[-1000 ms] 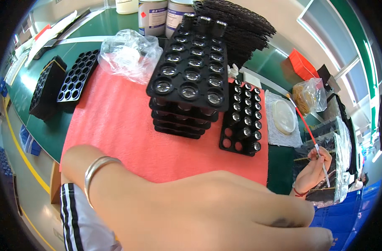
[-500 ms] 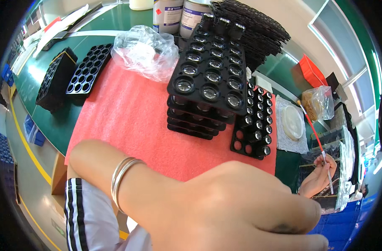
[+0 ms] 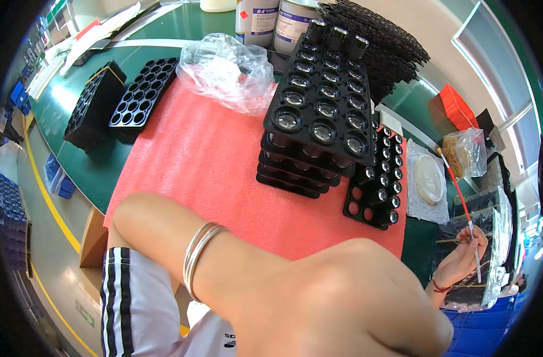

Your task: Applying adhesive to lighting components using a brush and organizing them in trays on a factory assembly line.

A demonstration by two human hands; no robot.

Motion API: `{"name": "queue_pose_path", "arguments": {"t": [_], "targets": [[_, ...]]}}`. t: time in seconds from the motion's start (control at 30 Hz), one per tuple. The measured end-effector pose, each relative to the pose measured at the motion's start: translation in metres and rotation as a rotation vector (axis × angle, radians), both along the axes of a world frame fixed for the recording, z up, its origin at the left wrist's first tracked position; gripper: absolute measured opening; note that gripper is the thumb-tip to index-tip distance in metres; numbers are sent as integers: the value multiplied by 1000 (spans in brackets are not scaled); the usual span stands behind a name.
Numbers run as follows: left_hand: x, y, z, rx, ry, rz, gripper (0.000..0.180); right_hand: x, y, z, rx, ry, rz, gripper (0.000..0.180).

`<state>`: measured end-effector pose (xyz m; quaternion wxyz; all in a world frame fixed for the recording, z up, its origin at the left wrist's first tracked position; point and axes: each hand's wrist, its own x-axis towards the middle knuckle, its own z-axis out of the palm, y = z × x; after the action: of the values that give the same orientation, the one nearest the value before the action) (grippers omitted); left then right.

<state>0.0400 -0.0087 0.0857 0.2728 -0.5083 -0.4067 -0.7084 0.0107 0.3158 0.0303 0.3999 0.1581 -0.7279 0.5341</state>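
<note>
My left hand (image 3: 355, 303) looms large and close at the bottom of the view, its wrist wearing silver bangles (image 3: 198, 256). Its fingers bend down out of sight, so what they hold, if anything, is hidden. At the right, my right hand (image 3: 462, 262) pinches a thin red stick like a brush (image 3: 460, 195), its pale yellowish end pointing up and its whitish end down. Left of that hand stands a black tray (image 3: 367, 209) of upright black cylinders with glassy tops. A taller stack of black trays (image 3: 310, 140) holding round lenses rises beside it.
A pink foam sheet (image 3: 182, 154) covers part of the green table (image 3: 57, 160). Black empty trays (image 3: 142, 98) lie at left, near a clear plastic bag (image 3: 227, 71). Cans (image 3: 292, 27) and piled black trays (image 3: 381, 44) stand behind. A round pale dish (image 3: 430, 178) sits on a cloth at right.
The whole scene has shifted a little rightward in the view. My left hand's fingers have dropped from sight. My right hand still holds the red stick.
</note>
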Motion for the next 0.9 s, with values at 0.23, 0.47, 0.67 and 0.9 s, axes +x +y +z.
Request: {"name": "queue_pose_path", "arguments": {"t": [0.23, 0.47, 0.67, 0.9], "targets": [[0, 1, -3, 3, -3, 13, 18, -4, -6, -4, -32, 5, -4, 21], [1, 2, -4, 20, 0, 5, 18, -2, -2, -1, -18, 0, 13, 20], [2, 2, -6, 33, -7, 12, 18, -5, -6, -3, -24, 14, -40, 22], [4, 2, -7, 50, 2, 37, 18, -5, -8, -2, -10, 8, -54, 23]]}}
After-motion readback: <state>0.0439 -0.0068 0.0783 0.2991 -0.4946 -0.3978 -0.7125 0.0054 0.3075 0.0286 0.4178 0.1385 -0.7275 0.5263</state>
